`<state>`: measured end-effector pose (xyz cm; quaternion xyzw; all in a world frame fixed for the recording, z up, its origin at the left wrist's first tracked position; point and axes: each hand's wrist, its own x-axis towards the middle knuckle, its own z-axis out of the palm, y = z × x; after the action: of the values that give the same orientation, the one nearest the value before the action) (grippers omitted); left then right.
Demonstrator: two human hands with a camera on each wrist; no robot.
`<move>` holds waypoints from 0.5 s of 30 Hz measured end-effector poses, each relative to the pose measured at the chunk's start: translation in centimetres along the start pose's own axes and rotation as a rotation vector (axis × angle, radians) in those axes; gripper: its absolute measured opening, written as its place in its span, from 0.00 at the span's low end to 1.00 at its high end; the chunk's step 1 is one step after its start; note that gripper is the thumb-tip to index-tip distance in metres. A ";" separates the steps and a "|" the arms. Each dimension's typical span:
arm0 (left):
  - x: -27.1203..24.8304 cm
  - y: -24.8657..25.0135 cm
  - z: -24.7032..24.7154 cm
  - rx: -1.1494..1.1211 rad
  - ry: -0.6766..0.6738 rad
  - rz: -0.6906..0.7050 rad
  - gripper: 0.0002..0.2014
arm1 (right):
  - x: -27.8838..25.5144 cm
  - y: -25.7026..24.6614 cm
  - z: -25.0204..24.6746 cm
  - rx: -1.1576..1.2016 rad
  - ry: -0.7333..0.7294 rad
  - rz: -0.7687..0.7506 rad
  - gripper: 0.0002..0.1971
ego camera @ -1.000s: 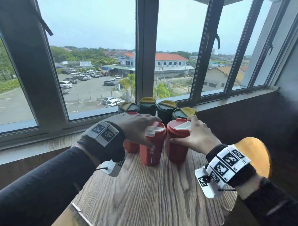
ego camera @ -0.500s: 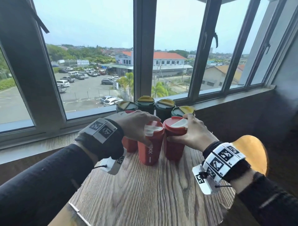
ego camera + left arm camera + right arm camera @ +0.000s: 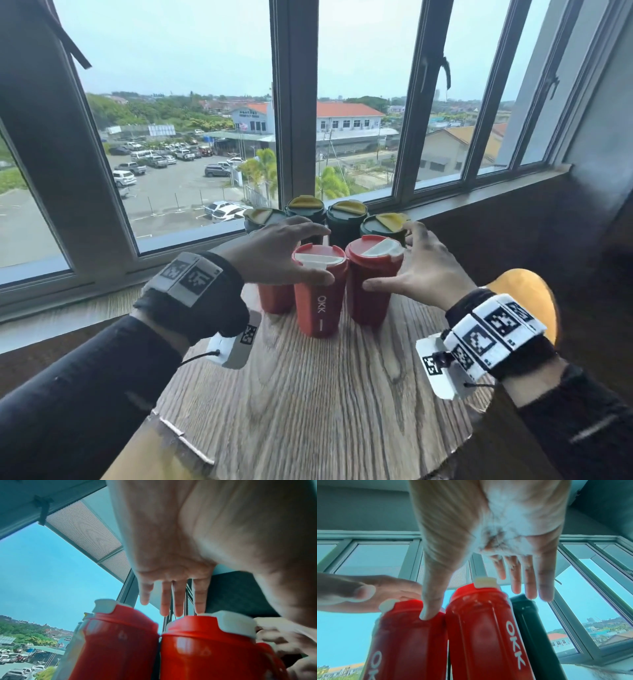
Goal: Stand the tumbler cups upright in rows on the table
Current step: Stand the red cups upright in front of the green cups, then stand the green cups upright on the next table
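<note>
Both hands are hovering with fingers spread and holding nothing: the left hand [image 3: 274,253] over the middle red tumbler [image 3: 317,291], the right hand [image 3: 421,267] beside the right red tumbler [image 3: 371,281]. Each tumbler is standing upright, directly ahead of its nearer palm.

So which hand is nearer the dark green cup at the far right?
Right. The right hand spreads beside that green cup, fingers reaching it; the left hand hovers over red cups further left.

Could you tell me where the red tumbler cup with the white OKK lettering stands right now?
In the head view, the red OKK tumbler cup stands upright mid-table, under the left hand, between two other red tumblers.
</note>
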<state>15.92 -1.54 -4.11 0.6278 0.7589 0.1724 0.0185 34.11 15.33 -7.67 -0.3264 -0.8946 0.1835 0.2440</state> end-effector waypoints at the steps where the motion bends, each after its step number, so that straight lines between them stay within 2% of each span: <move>1: -0.7 0.0 -0.1 -0.004 0.038 -0.012 0.42 | -0.6 -0.1 -0.4 0.002 0.025 -0.023 0.59; 5: -4.9 0.3 -0.2 -0.024 0.209 -0.065 0.36 | -3.2 -1.7 -1.8 0.008 0.106 -0.213 0.48; 7: -7.8 0.8 0.1 -0.007 0.262 -0.119 0.33 | -4.8 -3.3 -2.0 0.022 0.099 -0.325 0.41; 10: -12.9 2.3 1.2 0.001 0.301 -0.290 0.30 | -7.9 -5.9 -1.2 0.069 -0.035 -0.498 0.33; 15: -23.0 6.8 5.4 0.008 0.372 -0.607 0.27 | -15.1 -8.5 2.3 0.130 -0.314 -0.772 0.30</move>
<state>28.54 -21.28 -11.60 0.3317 0.9018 0.2676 -0.0721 38.67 -1.34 -10.15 0.0805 -0.9641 0.1820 0.1756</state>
